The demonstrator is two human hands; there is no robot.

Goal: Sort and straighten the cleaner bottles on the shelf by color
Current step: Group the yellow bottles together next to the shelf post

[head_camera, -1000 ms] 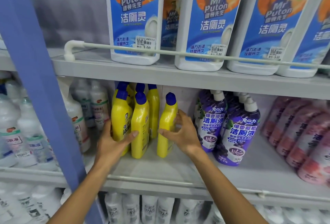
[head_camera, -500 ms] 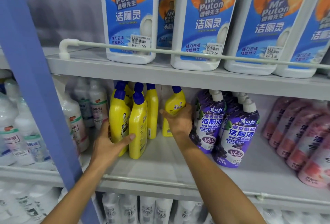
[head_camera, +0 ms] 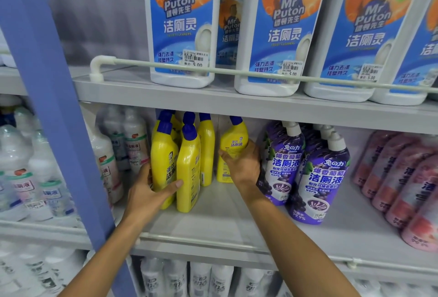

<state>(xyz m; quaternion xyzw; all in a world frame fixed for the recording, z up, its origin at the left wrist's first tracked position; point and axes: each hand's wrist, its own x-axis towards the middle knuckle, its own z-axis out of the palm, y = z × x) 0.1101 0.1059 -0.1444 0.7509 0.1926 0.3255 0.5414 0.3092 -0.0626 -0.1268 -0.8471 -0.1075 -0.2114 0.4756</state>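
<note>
Several yellow cleaner bottles with blue caps stand on the middle shelf point(head_camera: 213, 223). My left hand point(head_camera: 151, 192) wraps the lower part of the front-left yellow bottle point(head_camera: 163, 157), which leans against a second yellow bottle point(head_camera: 188, 171). My right hand point(head_camera: 241, 166) grips a single yellow bottle point(head_camera: 233, 138) deep on the shelf, to the right of the group; its label faces me. Purple pouch-shaped cleaner bottles point(head_camera: 322, 178) stand just right of my right hand. Pink bottles point(head_camera: 403, 178) fill the far right.
White bottles point(head_camera: 132, 145) stand left of the yellow group, behind a blue upright post point(head_camera: 54, 107). Large blue-labelled white bottles point(head_camera: 182, 24) stand on the upper shelf behind a white guard rail point(head_camera: 237, 73). More white bottles point(head_camera: 201, 277) sit on the shelf below.
My right hand has carried the single yellow bottle from the shelf front to deep on the shelf and turned its label toward me. My left hand has stayed on the front-left yellow bottle.
</note>
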